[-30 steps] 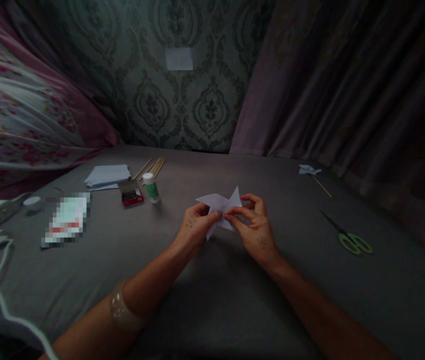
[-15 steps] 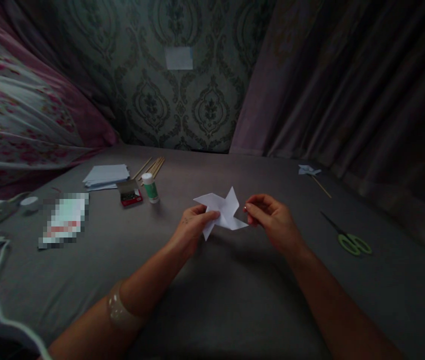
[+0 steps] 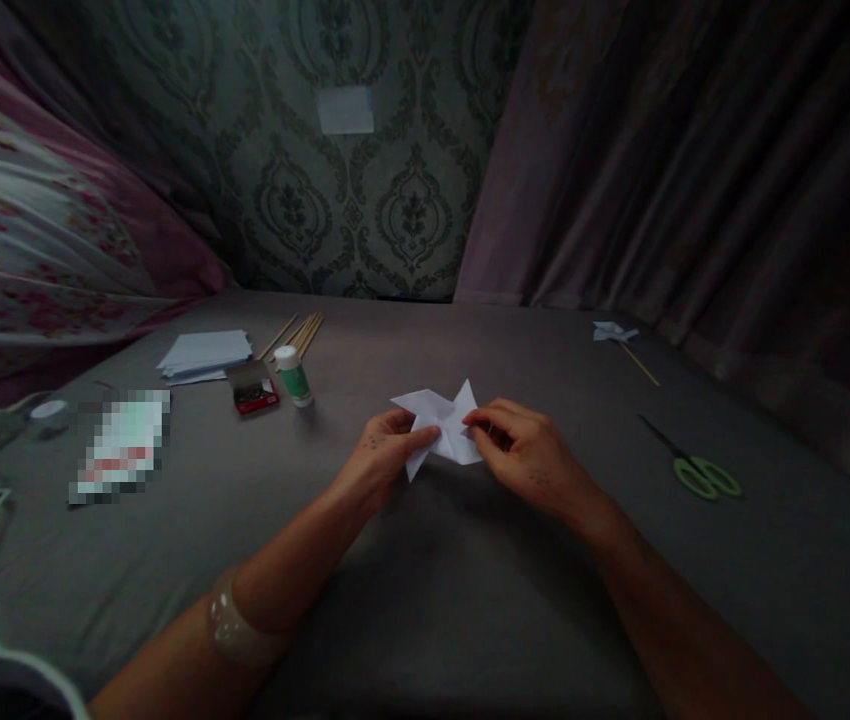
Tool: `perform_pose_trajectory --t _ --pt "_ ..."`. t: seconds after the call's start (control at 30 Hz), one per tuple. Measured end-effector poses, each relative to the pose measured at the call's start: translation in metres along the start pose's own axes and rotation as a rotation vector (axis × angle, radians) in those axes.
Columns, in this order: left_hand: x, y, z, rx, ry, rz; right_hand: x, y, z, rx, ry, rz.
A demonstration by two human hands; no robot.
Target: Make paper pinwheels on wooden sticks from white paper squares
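"What moved since the earlier frame?"

"In the head view, my right hand [image 3: 534, 450] had come back to the white pinwheel [image 3: 432, 408]; half a second before, it was apart from it. My left hand [image 3: 384, 445] had stayed at the other side."

"How did the hands stand?"

"My left was clenched on the pinwheel, thumb on top near the middle. My right had its thumb and fingertips pinched together over the right side of the paper. I couldn't tell whether anything small sat between them."

"And where was the pinwheel?"

"Held above the grey-covered table [image 3: 395, 600], between my two hands, its points spread outward."

"What lay around it?"

"On the left, a green bottle [image 3: 295, 380] with a white cap stood just beside an open red box [image 3: 254, 398]. Behind them were a paper stack [image 3: 206, 350] and some thin sticks [image 3: 309, 335]. Off to the right lay green-handled scissors [image 3: 699, 478], and farther back, a second pinwheel [image 3: 615, 332] with a stick [image 3: 640, 363] reaching out from it."
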State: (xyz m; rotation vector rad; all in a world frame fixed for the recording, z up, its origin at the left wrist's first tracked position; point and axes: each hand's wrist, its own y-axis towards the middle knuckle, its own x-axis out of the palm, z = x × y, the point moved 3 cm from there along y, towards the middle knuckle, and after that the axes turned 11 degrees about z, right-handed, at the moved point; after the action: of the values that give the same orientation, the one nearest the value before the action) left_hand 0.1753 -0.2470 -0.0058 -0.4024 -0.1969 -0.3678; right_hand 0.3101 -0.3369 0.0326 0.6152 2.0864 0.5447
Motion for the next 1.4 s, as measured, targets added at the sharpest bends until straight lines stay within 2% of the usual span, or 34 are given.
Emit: perform_pose_trajectory --t 0.2,0.47,0.73,1.4 --pt "-0.002 0.001 0.001 0.030 0.041 0.007 0.002 -0.002 -0.003 -0.059 -0.062 -0.068" --pt "-0.001 0.002 0.001 0.026 0.110 -0.006 0.004 0.002 -0.005 -0.048 -0.162 -0.146" --pt "-0.001 0.001 -0.001 0.035 0.106 -0.028 0.006 0.010 -0.018 -0.029 -0.418 -0.272" --pt "0.000 0.000 -0.001 0.066 0.193 -0.037 0.007 0.015 -0.023 -0.026 -0.580 -0.307"
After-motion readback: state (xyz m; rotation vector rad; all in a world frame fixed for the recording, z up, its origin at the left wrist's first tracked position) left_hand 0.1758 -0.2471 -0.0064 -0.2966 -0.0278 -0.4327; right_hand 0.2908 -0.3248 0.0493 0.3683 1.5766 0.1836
